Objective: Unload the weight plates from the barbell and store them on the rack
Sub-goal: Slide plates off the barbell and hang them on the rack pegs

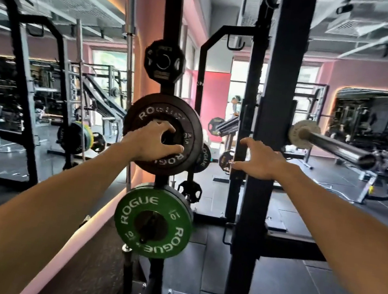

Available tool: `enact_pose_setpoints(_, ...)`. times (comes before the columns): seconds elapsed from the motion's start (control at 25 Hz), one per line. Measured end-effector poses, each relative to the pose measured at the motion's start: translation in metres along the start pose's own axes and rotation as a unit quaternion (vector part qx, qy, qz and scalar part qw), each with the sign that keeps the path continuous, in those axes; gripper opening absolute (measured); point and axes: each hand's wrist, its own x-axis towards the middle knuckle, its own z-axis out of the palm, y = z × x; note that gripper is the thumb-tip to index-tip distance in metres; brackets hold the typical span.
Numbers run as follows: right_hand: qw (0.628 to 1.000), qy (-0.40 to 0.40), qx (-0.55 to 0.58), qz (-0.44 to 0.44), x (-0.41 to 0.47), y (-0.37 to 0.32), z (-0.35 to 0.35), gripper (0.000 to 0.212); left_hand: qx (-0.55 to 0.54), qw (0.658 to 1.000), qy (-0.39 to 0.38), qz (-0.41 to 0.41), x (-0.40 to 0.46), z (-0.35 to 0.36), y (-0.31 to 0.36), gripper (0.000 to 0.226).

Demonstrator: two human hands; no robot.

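Head view: you're reaching both arms straight out, forearms bare, roughly level with the middle storage peg.

Your left hand [155,142] is lying flat on the face of the black Rogue plate [164,135], fingers [166,126] spread and slightly curved around the hub, thumb [174,147] stretching across the lower hub edge. It's touching the plate, not wrapping any rim. That plate is sitting on the middle peg of the rack's storage post [173,7], with more black plates stacked behind it.

Your right hand [259,159] is hovering palm-down, fingers [251,142] straight and spread, holding nothing. It's sitting just left of the rack upright [277,108]; can't tell whether it's touching the steel.

The green 10 plate [153,223] is hanging on the peg below the black one, face toward you. A small black grip plate [164,61] is sitting on the top peg.

The barbell sleeve [337,148] is sticking out to the right of the upright, bare chrome, with only its collar [302,134] showing at the rack side. It's well apart from both hands.

The black rubber floor [197,259] is running under the rack. A person [233,107] is standing in the background near the window.
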Motion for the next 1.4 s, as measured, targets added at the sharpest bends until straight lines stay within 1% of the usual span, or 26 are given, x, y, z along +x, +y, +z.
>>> enact_pose_setpoints(0.24,0.999,0.021,-0.022,0.043,-0.057,0.099,-0.057,0.081,0.02,0.999,-0.018,0.042,0.007,0.032,0.119,0.093)
enact_pose_setpoints(0.4,0.997,0.03,-0.047,0.056,-0.088,0.178,-0.094,0.081,0.015,0.998,-0.018,0.065,0.02,0.064,0.204,0.087)
enact_pose_setpoints(0.52,0.996,0.018,-0.057,0.073,-0.103,0.244,-0.118,0.08,-0.008,0.998,-0.023,0.066,0.029,0.094,0.268,0.086)
enact_pose_setpoints(0.68,0.996,0.0,-0.047,0.075,-0.107,0.308,-0.136,0.071,-0.018,0.998,-0.016,0.057,0.039,0.123,0.319,0.077)
enact_pose_setpoints(0.84,0.996,0.004,-0.05,0.074,-0.094,0.35,-0.143,0.061,-0.024,0.998,-0.008,0.051,0.063,0.143,0.348,0.068)
enact_pose_setpoints(1.0,0.997,0.006,-0.04,0.069,-0.068,0.372,-0.138,0.059,-0.024,0.998,0.013,0.048,0.093,0.16,0.358,0.058)
enact_pose_setpoints(1.16,0.997,-0.006,-0.037,0.064,-0.015,0.399,-0.119,0.059,-0.027,0.999,0.021,0.038,0.147,0.19,0.352,0.054)
enact_pose_setpoints(1.4,0.997,0.0,-0.038,0.064,0.096,0.44,-0.085,0.055,-0.029,0.999,0.038,0.023,0.258,0.237,0.327,0.053)
